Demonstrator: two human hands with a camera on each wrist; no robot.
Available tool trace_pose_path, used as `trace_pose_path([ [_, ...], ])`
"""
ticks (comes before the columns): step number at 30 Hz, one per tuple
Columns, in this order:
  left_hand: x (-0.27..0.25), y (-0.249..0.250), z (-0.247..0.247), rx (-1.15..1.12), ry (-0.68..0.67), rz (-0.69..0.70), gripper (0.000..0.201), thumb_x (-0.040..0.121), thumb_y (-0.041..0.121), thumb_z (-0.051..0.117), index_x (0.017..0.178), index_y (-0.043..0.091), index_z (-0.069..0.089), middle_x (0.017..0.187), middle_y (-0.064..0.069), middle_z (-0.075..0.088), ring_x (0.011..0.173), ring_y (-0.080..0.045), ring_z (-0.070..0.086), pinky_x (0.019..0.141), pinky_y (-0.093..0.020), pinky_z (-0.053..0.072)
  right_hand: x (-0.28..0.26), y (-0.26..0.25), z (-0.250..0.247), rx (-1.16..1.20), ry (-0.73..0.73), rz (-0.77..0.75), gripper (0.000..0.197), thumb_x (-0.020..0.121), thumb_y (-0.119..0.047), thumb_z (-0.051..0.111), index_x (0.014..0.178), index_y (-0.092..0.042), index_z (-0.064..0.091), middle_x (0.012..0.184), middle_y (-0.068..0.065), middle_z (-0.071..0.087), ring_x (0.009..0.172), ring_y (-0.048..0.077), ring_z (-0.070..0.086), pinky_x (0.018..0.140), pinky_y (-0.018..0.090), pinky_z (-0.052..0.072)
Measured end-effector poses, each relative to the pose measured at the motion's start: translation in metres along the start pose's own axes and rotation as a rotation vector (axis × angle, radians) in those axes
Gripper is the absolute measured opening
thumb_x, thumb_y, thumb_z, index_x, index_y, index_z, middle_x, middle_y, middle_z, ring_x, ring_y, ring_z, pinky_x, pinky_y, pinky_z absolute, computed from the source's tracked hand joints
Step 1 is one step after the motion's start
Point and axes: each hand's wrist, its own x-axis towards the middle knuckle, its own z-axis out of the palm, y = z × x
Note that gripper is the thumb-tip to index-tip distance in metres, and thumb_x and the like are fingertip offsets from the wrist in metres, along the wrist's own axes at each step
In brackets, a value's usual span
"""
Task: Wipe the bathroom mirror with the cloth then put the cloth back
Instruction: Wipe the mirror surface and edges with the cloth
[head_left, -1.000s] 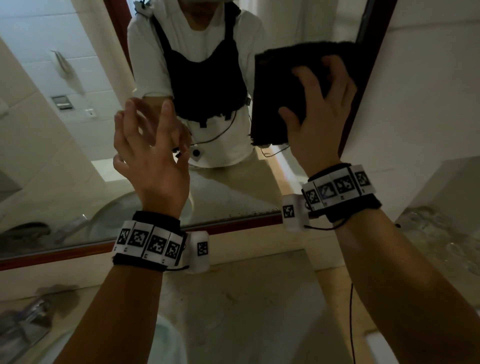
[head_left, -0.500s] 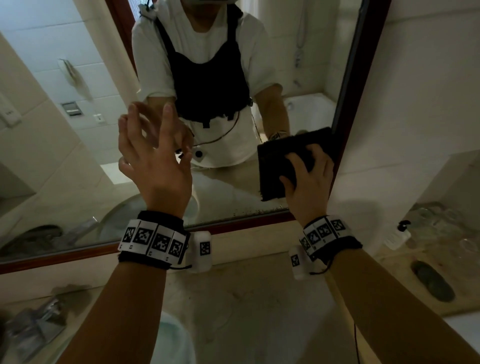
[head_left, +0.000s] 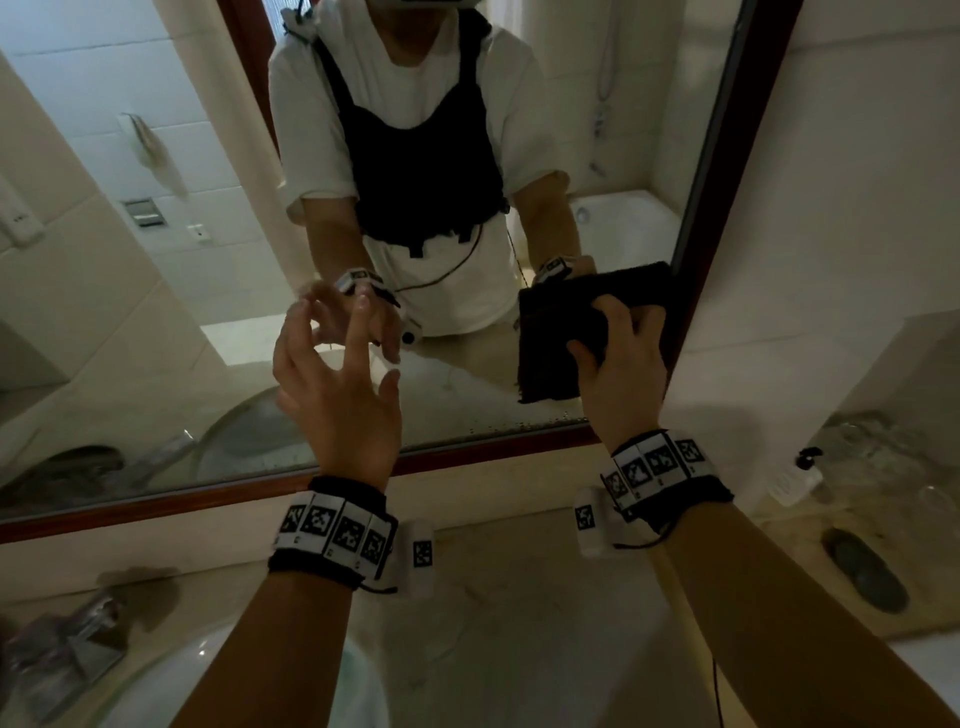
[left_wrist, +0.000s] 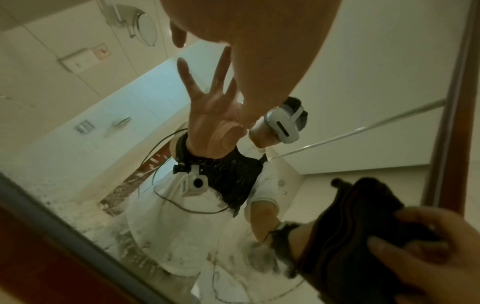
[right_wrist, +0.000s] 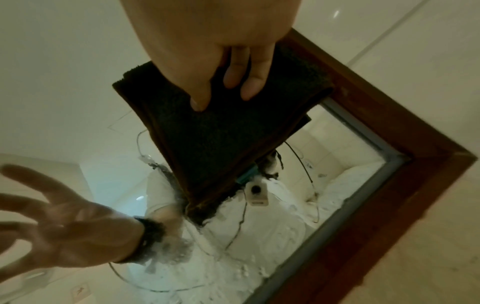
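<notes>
Both forearms were raised. The left hand had loose, spread fingers; the right hand curled its fingers onto the cloth.

The head camera looked down at the mirror from farther back; both wrist cameras faced its glass closely, sharing its right edge.

The whole scene is lit dimly and warmly; the source cannot be told. In the head view the foreground is left in deep shade, and soft shadows are cast on the wall beside the mirror. The cloth is reduced to a near-black mass. Straight lines are bowed toward the edges. In the right wrist view the lower left is smeared by blur, and a small glint is caught at top right.
</notes>
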Motion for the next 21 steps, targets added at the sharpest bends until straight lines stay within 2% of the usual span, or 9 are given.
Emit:
trace_pose_path([
  [4,0.001,-0.005,0.010,-0.037,0.050,0.021,0.086,0.079,0.030,0.076,0.150,0.039,0.028,0.157,-0.015,0.018,0.141,-0.035,0.023,0.091,-0.054,0.048,0.033,-0.032,-0.003,0.033,0.038,-0.089,0.047,0.085,-0.022,0.070,0.126,-0.024,0.048,0.121,0.019,0.045,0.098,0.027,0.055,0.066,0.032,0.052],
  [8,0.000,-0.008,0.013,-0.029,0.073,0.040,0.084,0.082,0.034,0.073,0.150,0.042,0.025,0.157,-0.015,0.019,0.141,-0.033,0.023,0.090,-0.052,0.048,0.048,-0.047,-0.003,0.058,0.081,-0.114,0.047,0.086,-0.024,0.068,0.129,-0.025,0.049,0.121,0.015,0.045,0.100,0.021,0.051,0.070,0.028,0.049],
  [12,0.001,-0.011,0.016,0.003,0.086,0.061,0.084,0.083,0.037,0.070,0.151,0.042,0.023,0.156,-0.013,0.016,0.140,-0.033,0.024,0.090,-0.050,0.048,0.019,-0.029,0.010,0.046,0.035,-0.097,0.047,0.088,-0.024,0.068,0.129,-0.026,0.046,0.123,0.016,0.043,0.101,0.018,0.048,0.069,0.032,0.054],
  [17,0.001,-0.013,0.020,0.011,0.130,0.092,0.080,0.086,0.040,0.067,0.152,0.041,0.020,0.154,-0.009,0.009,0.140,-0.034,0.025,0.094,-0.047,0.045,-0.028,-0.002,0.034,0.052,-0.058,-0.017,0.046,0.087,-0.022,0.071,0.124,-0.024,0.044,0.123,0.017,0.045,0.100,0.024,0.055,0.066,0.036,0.058],
  [21,0.000,-0.012,0.020,0.004,0.111,0.089,0.081,0.086,0.038,0.067,0.152,0.040,0.020,0.155,-0.008,0.007,0.141,-0.034,0.024,0.094,-0.050,0.045,-0.038,0.002,0.041,0.094,-0.033,0.077,0.044,0.084,-0.024,0.074,0.118,-0.019,0.047,0.123,0.012,0.048,0.098,0.028,0.061,0.067,0.034,0.057],
])
